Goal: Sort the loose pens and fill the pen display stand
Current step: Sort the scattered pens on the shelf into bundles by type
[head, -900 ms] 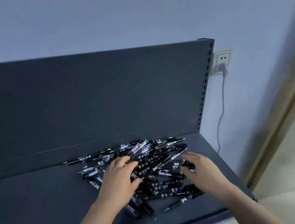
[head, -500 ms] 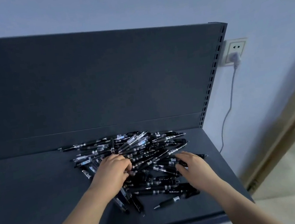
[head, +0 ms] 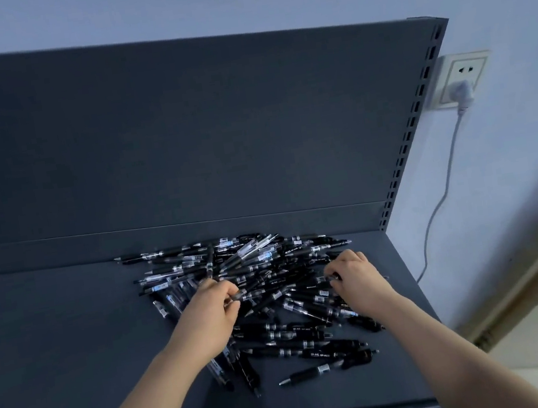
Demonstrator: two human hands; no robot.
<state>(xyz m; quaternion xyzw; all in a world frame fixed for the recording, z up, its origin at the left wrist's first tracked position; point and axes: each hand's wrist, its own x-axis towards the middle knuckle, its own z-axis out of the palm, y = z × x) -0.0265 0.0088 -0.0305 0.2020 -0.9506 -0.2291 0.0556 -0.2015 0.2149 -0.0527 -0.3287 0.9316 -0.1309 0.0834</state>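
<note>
Dark grey shelf (head: 74,352), pens (head: 268,259) heaped at its right end. Now the left hand (head: 212,312) pinches one pen, the right hand (head: 357,277) curls into the heap, seemingly gripping another. Careful: tangled neighbours could drag and roll off the front edge.

Bare forearms (head: 142,398), left hand (head: 211,310), right hand (head: 357,277)

Printing on the pens (head: 274,298) (white marks) is unreadable.
</note>
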